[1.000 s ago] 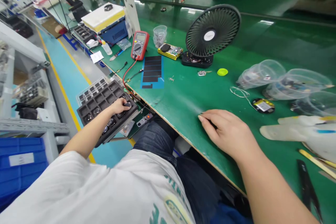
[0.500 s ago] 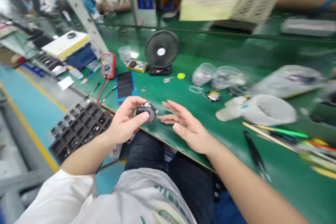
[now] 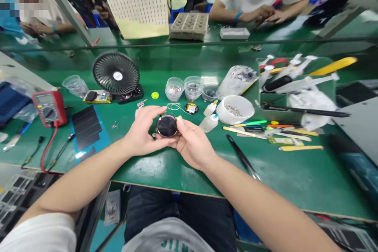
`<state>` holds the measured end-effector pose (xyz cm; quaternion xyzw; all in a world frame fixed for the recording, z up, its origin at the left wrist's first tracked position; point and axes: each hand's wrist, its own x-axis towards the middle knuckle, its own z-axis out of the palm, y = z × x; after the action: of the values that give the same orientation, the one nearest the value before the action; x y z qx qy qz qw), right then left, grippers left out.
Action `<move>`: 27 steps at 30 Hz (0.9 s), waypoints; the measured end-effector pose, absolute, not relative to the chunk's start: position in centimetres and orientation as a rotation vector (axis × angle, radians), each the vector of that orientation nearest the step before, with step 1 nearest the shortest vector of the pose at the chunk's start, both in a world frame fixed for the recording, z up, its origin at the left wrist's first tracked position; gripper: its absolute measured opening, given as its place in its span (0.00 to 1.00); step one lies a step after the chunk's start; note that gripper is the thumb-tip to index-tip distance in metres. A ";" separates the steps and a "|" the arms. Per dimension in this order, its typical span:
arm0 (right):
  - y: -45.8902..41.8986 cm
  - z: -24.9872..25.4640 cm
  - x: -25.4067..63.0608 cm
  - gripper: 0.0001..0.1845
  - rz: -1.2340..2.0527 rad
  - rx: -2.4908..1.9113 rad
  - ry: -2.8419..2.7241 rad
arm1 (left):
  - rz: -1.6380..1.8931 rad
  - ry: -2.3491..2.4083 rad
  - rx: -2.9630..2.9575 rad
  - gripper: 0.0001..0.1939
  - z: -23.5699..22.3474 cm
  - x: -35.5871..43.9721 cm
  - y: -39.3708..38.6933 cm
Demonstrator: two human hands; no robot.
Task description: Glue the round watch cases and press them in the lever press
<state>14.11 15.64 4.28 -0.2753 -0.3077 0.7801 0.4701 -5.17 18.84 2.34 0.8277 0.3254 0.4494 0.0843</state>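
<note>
Between my two hands is a round smartwatch body (image 3: 167, 126) with a glossy black face turned up and no strap showing. My left hand (image 3: 143, 132) curves around its left side, thumb along the lower edge and fingers above. From the right, my right hand (image 3: 193, 139) grips it, with the thumb at the upper right rim and the other fingers underneath. Just beyond lies a small round part with yellow tape (image 3: 191, 108), beside a thin white wire (image 3: 173, 106). Black tweezers (image 3: 240, 153) rest on the green bench to the right of my right hand.
Behind my hands stand a black fan (image 3: 116, 75), clear plastic cups (image 3: 174, 89) and a white bowl of small parts (image 3: 248, 110). A red multimeter (image 3: 49, 107) with leads is on the left. Tools and a green bin (image 3: 273, 104) occupy the right. Co-workers sit across the bench.
My right hand has moved from open and apart to gripping the smartwatch body with my left. The glossy face now shows upward. My view has swung right.
</note>
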 end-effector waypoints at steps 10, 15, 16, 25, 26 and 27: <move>15.6 4.4 13.7 0.26 1.999 -0.674 -0.706 | 1.305 0.981 2.419 0.32 3.0 -4.7 18.1; 15.8 4.2 13.7 0.24 2.022 -0.684 -0.681 | 1.288 1.044 2.421 0.31 2.9 -4.5 17.9; 15.8 4.2 13.7 0.24 2.024 -0.687 -0.684 | 1.282 1.049 2.427 0.30 3.0 -4.5 17.9; 15.5 4.2 13.7 0.23 1.999 -0.697 -0.701 | 1.284 1.049 2.443 0.28 3.0 -4.6 17.8; 15.5 4.2 13.7 0.23 2.002 -0.687 -0.701 | 1.288 1.049 2.444 0.28 3.0 -4.5 17.8; 15.5 4.2 13.7 0.23 2.006 -0.677 -0.702 | 1.290 1.050 2.444 0.28 3.0 -4.5 17.8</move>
<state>13.68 15.53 4.17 -0.2727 -0.2825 0.8077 0.4398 -4.53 17.76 3.00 0.8232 0.3536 0.4344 0.0927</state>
